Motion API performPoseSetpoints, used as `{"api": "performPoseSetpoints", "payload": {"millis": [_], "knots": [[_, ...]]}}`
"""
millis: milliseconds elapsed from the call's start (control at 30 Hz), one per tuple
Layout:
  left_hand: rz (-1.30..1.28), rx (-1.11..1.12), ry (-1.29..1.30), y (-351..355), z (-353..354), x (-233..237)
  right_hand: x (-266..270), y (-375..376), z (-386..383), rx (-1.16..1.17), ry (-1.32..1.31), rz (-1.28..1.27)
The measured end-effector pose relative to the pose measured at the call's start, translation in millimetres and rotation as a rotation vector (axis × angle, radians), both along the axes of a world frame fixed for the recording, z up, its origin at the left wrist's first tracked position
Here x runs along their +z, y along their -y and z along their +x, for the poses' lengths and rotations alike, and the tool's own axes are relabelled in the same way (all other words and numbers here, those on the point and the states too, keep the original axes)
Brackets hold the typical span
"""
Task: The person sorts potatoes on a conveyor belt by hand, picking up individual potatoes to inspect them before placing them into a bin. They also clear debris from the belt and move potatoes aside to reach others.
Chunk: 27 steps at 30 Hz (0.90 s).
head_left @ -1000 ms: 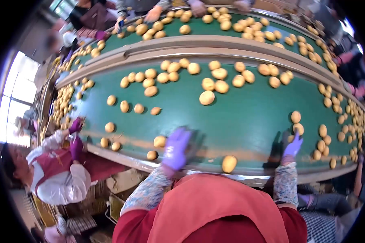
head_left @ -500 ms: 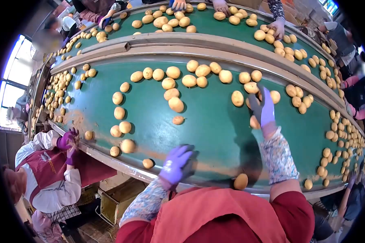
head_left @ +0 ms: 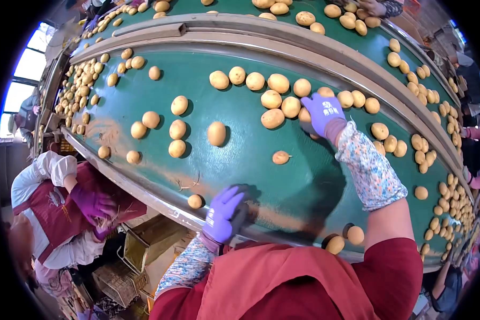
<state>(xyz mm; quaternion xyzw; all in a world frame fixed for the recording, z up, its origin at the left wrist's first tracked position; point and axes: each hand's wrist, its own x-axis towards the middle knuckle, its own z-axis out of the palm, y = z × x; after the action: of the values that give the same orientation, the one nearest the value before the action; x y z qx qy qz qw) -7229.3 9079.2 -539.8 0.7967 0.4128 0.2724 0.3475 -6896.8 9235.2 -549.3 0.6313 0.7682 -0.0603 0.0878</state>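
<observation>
Potatoes lie scattered over a green conveyor belt [head_left: 240,176]. My right hand [head_left: 325,113], in a purple glove, reaches across to a cluster near the far rail. Its fingers curl around a potato [head_left: 304,114], part of which is hidden by the glove. Above the belt's near edge is my left hand [head_left: 222,214], also gloved in purple, with its fingers stretched out and nothing in it. Just left of it rests a small potato [head_left: 195,201]. A small potato with a thin sprout [head_left: 281,157] sits mid-belt, and a larger potato [head_left: 216,133] lies farther left.
A metal divider rail [head_left: 282,41] separates this belt from a second one carrying potatoes. At left stands a co-worker in a maroon apron [head_left: 56,198], with crates [head_left: 157,237] nearby. Two potatoes, one of them a round potato [head_left: 355,234], lie by the near edge. Dense potatoes fill both belt ends.
The potatoes in the middle of the belt have shifted right. My right hand has moved left and farther away, its fingers now curled around a potato. My left hand has moved slightly left and nearer me.
</observation>
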Motion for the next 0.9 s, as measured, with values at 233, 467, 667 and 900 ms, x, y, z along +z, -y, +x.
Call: {"api": "performPoseSetpoints", "payload": {"millis": [233,467,667,900], "knots": [[0.018,0.005,0.038,-38.8,-31.3,3.6,30.2,7.2,46.1,-0.947,-1.445,0.113],[-0.054,-0.018,0.053,-41.2,-67.3,-7.6,-23.1,170.1,15.1,-0.744,-0.485,0.644],[-0.052,-0.199,0.088,-54.4,-69.2,-11.8,-50.0,236.0,-77.5,-0.842,-0.394,0.684],[-0.125,-0.359,0.145,-45.1,-64.1,-2.0,-41.5,127.2,-152.5,-0.479,-0.421,0.439]]}}
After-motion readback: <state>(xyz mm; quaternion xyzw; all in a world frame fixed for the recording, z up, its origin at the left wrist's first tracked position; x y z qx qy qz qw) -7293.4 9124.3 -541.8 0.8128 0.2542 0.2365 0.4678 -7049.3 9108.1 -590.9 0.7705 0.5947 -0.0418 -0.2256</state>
